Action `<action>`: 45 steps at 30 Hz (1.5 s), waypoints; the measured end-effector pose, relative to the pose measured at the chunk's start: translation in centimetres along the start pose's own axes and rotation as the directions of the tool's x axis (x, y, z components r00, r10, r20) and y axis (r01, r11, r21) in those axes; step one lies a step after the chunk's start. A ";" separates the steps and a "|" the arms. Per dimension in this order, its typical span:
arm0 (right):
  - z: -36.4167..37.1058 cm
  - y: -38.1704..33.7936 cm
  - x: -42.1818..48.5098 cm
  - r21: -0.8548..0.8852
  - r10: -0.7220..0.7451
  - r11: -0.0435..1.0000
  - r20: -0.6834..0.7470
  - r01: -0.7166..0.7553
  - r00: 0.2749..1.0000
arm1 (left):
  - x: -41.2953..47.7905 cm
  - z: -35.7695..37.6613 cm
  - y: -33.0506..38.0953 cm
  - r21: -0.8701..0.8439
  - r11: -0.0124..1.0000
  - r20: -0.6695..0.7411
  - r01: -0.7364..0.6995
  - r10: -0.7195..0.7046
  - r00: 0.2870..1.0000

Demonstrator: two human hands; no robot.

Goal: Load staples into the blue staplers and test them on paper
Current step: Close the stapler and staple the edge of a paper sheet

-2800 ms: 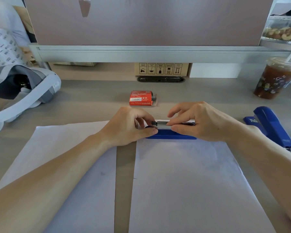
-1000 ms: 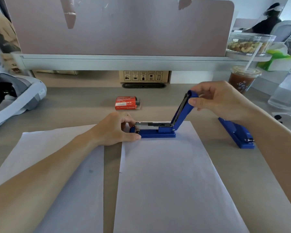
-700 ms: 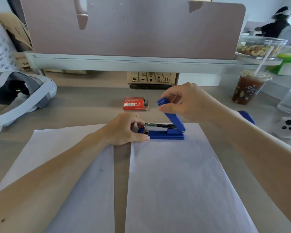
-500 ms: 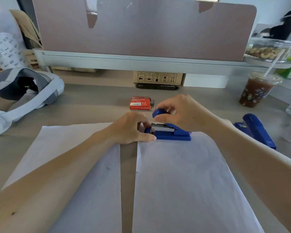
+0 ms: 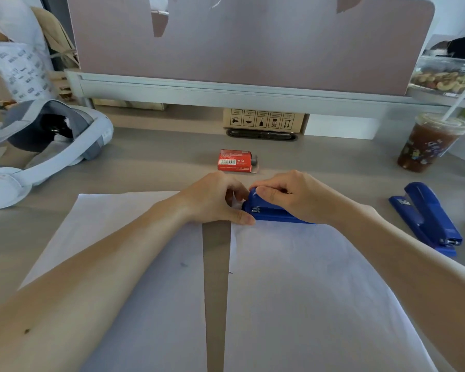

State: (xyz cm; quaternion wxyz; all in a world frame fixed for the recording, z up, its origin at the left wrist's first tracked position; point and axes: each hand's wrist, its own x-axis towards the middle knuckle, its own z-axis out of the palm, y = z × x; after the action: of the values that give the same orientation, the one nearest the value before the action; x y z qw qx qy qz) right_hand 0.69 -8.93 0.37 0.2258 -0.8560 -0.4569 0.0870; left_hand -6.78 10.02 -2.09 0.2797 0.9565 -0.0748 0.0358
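Closing the stapler on the paper's corner.
Our right hand (image 5: 293, 196) presses the stapler (image 5: 271, 210) lid; left hand (image 5: 215, 200) pinches its nose; we should push squarely.

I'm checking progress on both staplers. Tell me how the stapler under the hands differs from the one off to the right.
The held stapler sits at the top edge of the right paper sheet, crosswise; the spare stapler lies on the bare desk, angled toward the person. The left hand and right hand press on the held stapler; nothing touches the spare. Both are blue and closed.
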 end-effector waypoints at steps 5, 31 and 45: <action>-0.1 -0.3 0.2 -0.013 -0.002 1.000 0.056 0.002 0.998 | 0.0 -0.3 -0.5 -0.023 1.000 -0.001 0.007 -0.007 1.000; -3.6 3.0 -3.4 -0.203 0.012 0.979 0.033 -0.005 0.999 | 0.7 -1.1 1.3 0.070 0.986 0.104 0.150 -0.157 0.982; -6.2 7.3 -10.0 -0.217 0.180 0.956 -0.095 -0.196 0.979 | 0.9 -1.9 1.9 -0.080 0.945 -0.079 0.316 -0.322 0.943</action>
State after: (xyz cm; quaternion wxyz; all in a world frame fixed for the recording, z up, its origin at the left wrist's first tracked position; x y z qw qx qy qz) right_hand 2.66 -22.59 1.88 0.1350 -0.9182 -0.3716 0.0239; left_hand -6.25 9.32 0.60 0.3165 0.9436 0.0926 0.0309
